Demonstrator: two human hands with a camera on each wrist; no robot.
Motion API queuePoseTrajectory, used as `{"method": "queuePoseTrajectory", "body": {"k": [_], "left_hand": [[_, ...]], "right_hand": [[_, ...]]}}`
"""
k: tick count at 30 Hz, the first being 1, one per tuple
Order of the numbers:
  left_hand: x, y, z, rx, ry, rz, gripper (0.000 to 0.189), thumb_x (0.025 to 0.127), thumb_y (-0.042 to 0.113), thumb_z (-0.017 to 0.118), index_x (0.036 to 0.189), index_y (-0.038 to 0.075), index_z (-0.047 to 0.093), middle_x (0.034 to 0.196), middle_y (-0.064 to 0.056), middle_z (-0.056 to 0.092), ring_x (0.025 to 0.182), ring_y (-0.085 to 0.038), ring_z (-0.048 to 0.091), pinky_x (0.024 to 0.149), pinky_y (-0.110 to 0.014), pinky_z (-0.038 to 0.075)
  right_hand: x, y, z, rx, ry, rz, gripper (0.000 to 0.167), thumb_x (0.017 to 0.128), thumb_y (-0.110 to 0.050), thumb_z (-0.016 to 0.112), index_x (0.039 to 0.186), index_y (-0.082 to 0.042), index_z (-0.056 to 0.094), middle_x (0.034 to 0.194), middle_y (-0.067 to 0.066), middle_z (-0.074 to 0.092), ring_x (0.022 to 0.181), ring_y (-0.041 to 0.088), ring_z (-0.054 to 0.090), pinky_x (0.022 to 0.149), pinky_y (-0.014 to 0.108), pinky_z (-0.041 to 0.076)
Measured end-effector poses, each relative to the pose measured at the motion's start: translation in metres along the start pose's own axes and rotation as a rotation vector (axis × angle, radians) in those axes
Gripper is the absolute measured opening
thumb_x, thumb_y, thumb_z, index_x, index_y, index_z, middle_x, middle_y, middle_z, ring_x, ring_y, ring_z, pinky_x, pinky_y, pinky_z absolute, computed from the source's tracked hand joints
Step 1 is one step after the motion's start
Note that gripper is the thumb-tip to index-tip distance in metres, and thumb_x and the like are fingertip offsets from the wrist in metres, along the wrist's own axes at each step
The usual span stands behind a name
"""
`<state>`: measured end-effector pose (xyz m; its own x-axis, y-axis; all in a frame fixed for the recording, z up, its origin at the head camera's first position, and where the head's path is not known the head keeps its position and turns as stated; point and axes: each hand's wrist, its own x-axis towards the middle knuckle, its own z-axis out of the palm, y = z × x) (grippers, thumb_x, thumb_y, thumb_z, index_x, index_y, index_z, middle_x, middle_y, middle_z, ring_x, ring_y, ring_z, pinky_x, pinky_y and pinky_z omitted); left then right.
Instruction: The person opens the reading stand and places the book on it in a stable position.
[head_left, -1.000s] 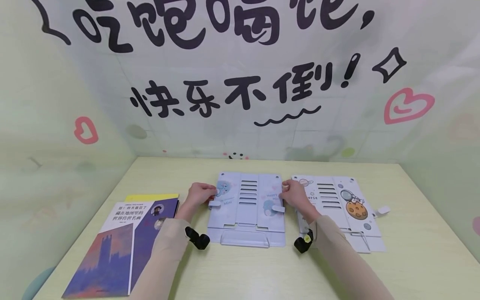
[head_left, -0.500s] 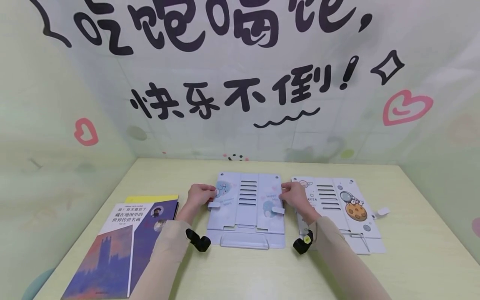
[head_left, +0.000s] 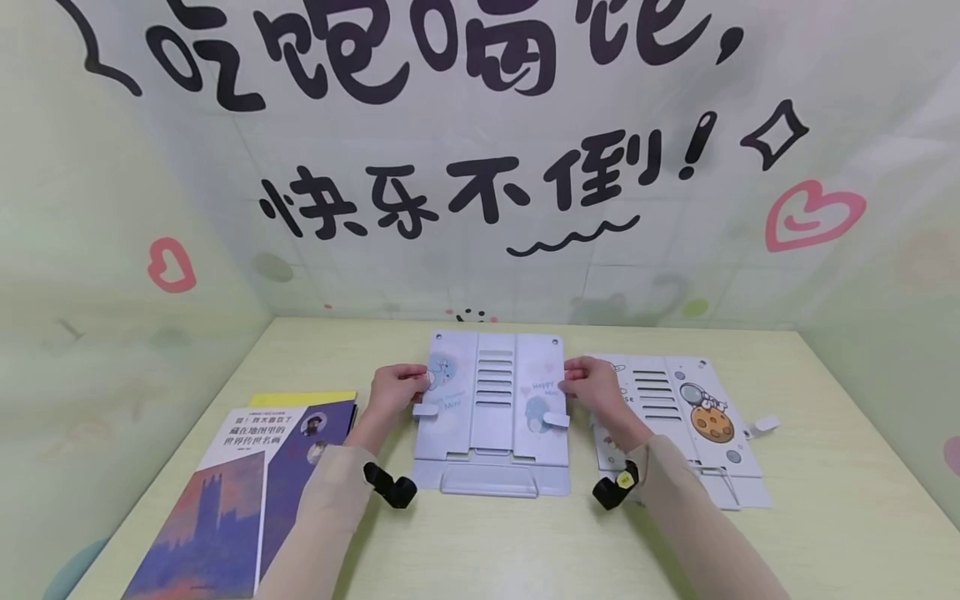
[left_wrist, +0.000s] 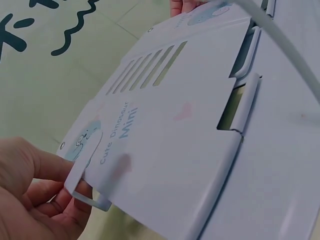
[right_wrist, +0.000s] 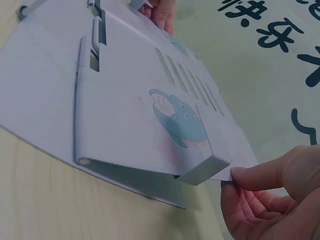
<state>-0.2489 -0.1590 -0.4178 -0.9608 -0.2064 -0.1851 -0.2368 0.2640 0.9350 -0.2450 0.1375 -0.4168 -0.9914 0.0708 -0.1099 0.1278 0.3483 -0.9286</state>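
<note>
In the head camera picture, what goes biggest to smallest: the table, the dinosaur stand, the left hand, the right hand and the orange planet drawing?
1. Table
2. Dinosaur stand
3. Left hand and right hand: they look about alike, so I can't rank them
4. Orange planet drawing

In the left wrist view, the dinosaur-print book stand (left_wrist: 155,135) is cut off at the right and bottom edges. The right hand (head_left: 597,390) and sleeve (head_left: 701,512) obscure part of the astronaut-print book stand (head_left: 686,400). The Chinese-titled book (head_left: 232,492), its lower edge apparently clipped, mostly covers the yellow book (head_left: 300,398).
</note>
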Motion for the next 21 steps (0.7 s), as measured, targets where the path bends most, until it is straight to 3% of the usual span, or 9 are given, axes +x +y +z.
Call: {"method": "queuePoseTrajectory", "body": {"k": [5, 10, 15, 21], "left_hand": [[-0.005, 0.003, -0.006, -0.023, -0.015, 0.069, 0.027, 0.085, -0.003, 0.062, 0.111, -0.009, 0.062, 0.09, -0.013, 0.063, 0.073, -0.011, 0.056, 0.063, -0.02, 0.051], [-0.011, 0.005, -0.011, -0.032, -0.031, 0.149, 0.024, 0.084, -0.005, 0.063, 0.107, -0.01, 0.062, 0.085, -0.01, 0.062, 0.071, -0.008, 0.055, 0.065, -0.019, 0.051], [-0.018, 0.007, -0.018, -0.052, -0.067, 0.238, 0.021, 0.081, -0.009, 0.063, 0.101, -0.012, 0.06, 0.085, -0.015, 0.062, 0.068, -0.007, 0.056, 0.065, -0.019, 0.051], [-0.028, 0.011, -0.03, 0.006, -0.129, 0.345, 0.017, 0.081, -0.01, 0.063, 0.098, -0.01, 0.058, 0.088, -0.018, 0.06, 0.073, -0.011, 0.057, 0.066, -0.02, 0.052]], "right_hand": [[-0.006, -0.006, -0.006, 0.065, -0.016, -0.07, 0.029, 0.078, 0.013, 0.063, 0.106, 0.013, 0.057, 0.085, 0.012, 0.057, 0.071, 0.011, 0.054, 0.067, 0.024, 0.054], [-0.013, -0.01, -0.011, 0.061, -0.025, -0.15, 0.025, 0.078, 0.012, 0.063, 0.102, 0.013, 0.056, 0.082, 0.011, 0.058, 0.067, 0.008, 0.054, 0.062, 0.019, 0.051], [-0.022, -0.014, -0.018, 0.035, -0.057, -0.259, 0.022, 0.078, 0.012, 0.064, 0.098, 0.01, 0.055, 0.081, 0.011, 0.058, 0.067, 0.009, 0.054, 0.06, 0.019, 0.049], [-0.031, -0.016, -0.026, -0.018, -0.098, -0.379, 0.019, 0.08, 0.008, 0.065, 0.096, 0.005, 0.054, 0.083, 0.011, 0.058, 0.072, 0.015, 0.055, 0.063, 0.021, 0.049]]}}
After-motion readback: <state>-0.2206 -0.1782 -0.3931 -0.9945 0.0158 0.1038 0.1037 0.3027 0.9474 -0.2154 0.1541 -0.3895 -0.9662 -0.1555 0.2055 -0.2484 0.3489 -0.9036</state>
